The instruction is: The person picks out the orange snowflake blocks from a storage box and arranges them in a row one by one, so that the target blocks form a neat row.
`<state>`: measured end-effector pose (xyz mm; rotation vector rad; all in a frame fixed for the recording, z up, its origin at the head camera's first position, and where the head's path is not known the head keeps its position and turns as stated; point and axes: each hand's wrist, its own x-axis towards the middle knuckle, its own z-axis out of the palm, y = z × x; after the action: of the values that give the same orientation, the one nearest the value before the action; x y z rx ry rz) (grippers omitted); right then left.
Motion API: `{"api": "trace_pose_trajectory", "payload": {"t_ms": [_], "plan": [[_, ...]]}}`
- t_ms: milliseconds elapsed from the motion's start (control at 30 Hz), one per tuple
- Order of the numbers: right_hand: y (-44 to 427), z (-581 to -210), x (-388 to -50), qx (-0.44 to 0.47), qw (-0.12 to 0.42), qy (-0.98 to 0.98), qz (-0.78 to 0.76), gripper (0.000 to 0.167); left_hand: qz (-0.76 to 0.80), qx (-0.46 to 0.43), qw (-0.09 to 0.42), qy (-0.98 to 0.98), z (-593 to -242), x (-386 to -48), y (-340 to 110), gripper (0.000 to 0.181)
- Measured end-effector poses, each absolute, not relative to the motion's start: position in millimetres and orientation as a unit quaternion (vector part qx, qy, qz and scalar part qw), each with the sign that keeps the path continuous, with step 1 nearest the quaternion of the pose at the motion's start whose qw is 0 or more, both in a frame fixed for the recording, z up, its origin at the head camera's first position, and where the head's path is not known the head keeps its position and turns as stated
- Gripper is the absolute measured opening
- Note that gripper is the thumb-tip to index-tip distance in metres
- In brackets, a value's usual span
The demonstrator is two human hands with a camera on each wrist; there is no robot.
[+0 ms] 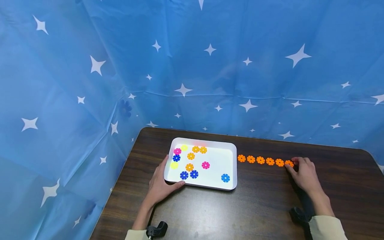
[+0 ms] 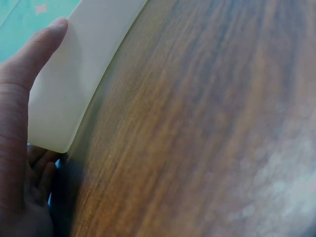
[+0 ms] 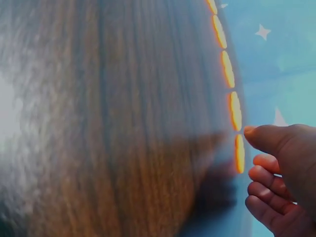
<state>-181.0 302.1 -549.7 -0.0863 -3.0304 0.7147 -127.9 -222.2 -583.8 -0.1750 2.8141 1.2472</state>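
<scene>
Fingers of the left hand clasp the white tray at its near-left corner; row of orange discs, just right of tray; end disc, pinched by the right hand, seemingly being aligned, next move calling for clean release.

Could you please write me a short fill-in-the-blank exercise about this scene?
1. The row of discs beside the tray is coloured ____.
2. In the head view, that row shows ____ discs.
3. The ____ hand is at the end of the row farthest from the tray.
4. Only one disc in the tray is light ____.

Missing words: orange; six; right; blue.
</scene>
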Motion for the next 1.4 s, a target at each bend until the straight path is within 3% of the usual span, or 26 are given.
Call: {"api": "trace_pose_trajectory", "payload": {"t_ms": [700,1400], "plan": [[268,-527,-183,0.022,0.07,-0.966,0.25,0.041,0.399,-0.06,0.027,0.915,-583,-127,-222,0.121],[220,-513,-184,0.079,0.062,-0.959,0.264,0.039,0.401,-0.055,0.028,0.914,-585,-127,-224,0.121]]}}
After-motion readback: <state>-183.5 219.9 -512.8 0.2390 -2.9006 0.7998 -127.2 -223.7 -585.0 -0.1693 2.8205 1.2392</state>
